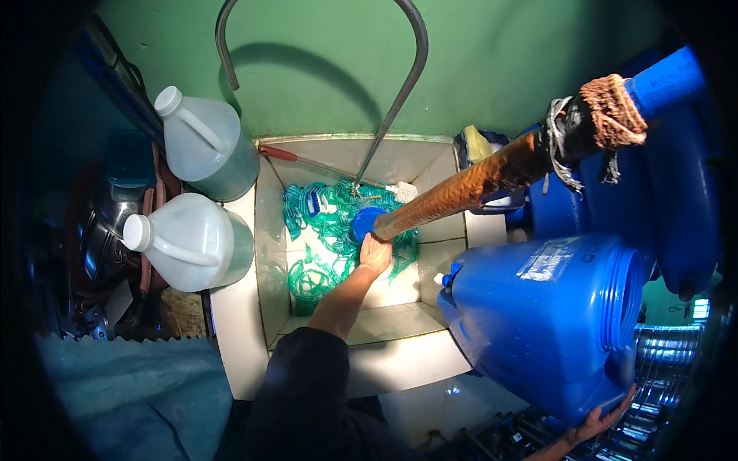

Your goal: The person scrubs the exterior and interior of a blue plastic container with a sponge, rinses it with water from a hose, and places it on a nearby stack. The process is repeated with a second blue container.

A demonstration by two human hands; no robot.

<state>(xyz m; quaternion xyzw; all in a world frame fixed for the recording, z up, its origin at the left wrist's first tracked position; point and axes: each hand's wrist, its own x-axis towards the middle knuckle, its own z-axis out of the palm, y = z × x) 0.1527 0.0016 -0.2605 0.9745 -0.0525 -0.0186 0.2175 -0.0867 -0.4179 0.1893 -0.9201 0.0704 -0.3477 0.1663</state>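
My left hand [376,255] reaches over a white-tiled basin [369,341] and meets a round blue plastic piece [366,222], beside the lower end of a rusty pipe [461,183]. The pipe hides part of the piece, so its exact kind is unclear. My right hand [602,419] supports the lower right corner of a large blue plastic jerrycan [519,317], tilted on its side with its wide threaded mouth uncapped, facing right. A small blue tap [451,276] is on its left end. In the basin lie green netting or strands [317,276], a blue brush [313,204] and a red-handled brush [279,153].
Two translucent jugs [199,135] with white caps stand at the basin's left rim. A dark hose [403,80] arches down from the green wall [323,34]. A yellow sponge [477,144] sits at the back right. Blue containers [680,190] and shiny metal coils [669,351] are at the right.
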